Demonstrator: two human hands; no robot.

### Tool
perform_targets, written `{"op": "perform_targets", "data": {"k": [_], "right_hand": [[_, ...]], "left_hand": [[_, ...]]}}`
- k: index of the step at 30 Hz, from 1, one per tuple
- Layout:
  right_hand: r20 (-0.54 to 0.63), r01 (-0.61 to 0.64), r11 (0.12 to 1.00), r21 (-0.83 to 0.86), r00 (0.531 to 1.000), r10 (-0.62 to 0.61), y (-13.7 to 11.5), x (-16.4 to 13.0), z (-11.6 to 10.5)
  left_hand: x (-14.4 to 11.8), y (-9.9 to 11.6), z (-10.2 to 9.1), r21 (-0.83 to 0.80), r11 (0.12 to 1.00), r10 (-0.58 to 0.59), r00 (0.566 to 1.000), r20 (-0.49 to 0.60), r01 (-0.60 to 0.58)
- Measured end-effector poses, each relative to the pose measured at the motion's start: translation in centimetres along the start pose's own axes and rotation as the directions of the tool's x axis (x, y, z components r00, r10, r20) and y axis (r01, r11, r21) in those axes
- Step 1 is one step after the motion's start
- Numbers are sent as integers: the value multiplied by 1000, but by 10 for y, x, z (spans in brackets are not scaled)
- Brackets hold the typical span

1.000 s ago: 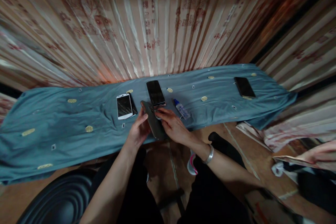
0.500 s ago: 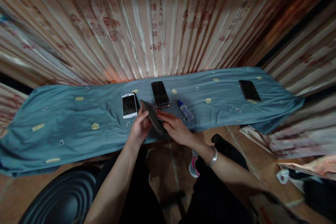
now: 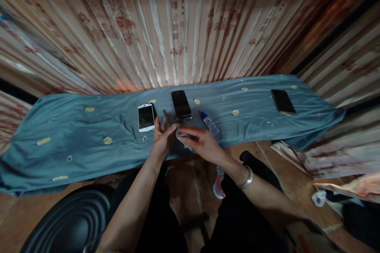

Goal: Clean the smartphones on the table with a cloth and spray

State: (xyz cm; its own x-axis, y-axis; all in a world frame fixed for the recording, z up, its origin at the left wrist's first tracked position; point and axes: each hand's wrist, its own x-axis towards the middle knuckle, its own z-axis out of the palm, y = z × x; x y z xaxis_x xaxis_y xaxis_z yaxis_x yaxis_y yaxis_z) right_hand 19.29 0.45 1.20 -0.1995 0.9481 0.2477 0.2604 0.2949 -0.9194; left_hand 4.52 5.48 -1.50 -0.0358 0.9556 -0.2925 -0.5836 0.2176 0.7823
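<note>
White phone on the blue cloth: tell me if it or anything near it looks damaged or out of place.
The white phone shows pale streaks across its glass that could be cracks or mere glare; I cannot tell which. It also overlaps a dark object along its right edge. The small bottle lies on its side. Nothing appears spilled.

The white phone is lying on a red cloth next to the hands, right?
Not quite. The head view shows the white phone lying on a blue cloth, not a red one. It does lie close to the left hand, on the far side of it.
</note>
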Motion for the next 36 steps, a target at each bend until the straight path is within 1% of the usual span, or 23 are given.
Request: {"op": "perform_targets", "data": {"k": [2, 4, 7, 9, 11, 16, 20, 22, 24, 27, 32, 36], "right_hand": [[-8, 74, 984, -160, 997, -77, -3, -3, 4], [-7, 148, 943, -300, 988, -157, -5, -7, 8], [-2, 227, 883, -410, 968, -250, -8, -12, 12], [-2, 272, 858, -435, 953, -302, -10, -14, 13], [-9, 309, 842, -442, 937, -349, -12, -15, 12], [-36, 366, 814, -451, 904, -426, -13, -16, 11], [-57, 404, 784, -471, 873, -484, -12, -16, 10], [-60, 401, 781, -479, 873, -484, -12, -17, 10], [-51, 382, 789, -481, 886, -461, -11, -17, 9], [-30, 367, 798, -478, 901, -432, -10, -19, 8], [-8, 358, 790, -497, 909, -417, -2, -22, 5], [49, 320, 814, -485, 939, -340, 7, -20, -5]], "left_hand": [[1, 0, 0, -10, 1000, 15, 1000, -11, -15], [2, 3, -2, -23, 999, 23, 1000, -19, -23], [2, 8, -4, -50, 999, 7, 1000, -20, -8], [1, 10, -5, -68, 998, -20, 1000, -21, 18], [-1, 12, -5, -86, 995, -43, 999, 1, 43], [-4, 10, -4, -89, 992, -80, 988, 129, 92], [-5, 10, -4, -109, 982, -140, 980, 142, 156], [-6, 12, -3, -120, 975, -168, 976, 137, 185], [-6, 16, -2, -124, 973, -179, 975, 132, 195], [-7, 24, -2, -123, 975, -170, 978, 119, 184], [-6, 34, -6, -149, 973, -168, 983, 77, 178], [-6, 38, -9, -199, 966, -156, 986, 61, 166]]}}
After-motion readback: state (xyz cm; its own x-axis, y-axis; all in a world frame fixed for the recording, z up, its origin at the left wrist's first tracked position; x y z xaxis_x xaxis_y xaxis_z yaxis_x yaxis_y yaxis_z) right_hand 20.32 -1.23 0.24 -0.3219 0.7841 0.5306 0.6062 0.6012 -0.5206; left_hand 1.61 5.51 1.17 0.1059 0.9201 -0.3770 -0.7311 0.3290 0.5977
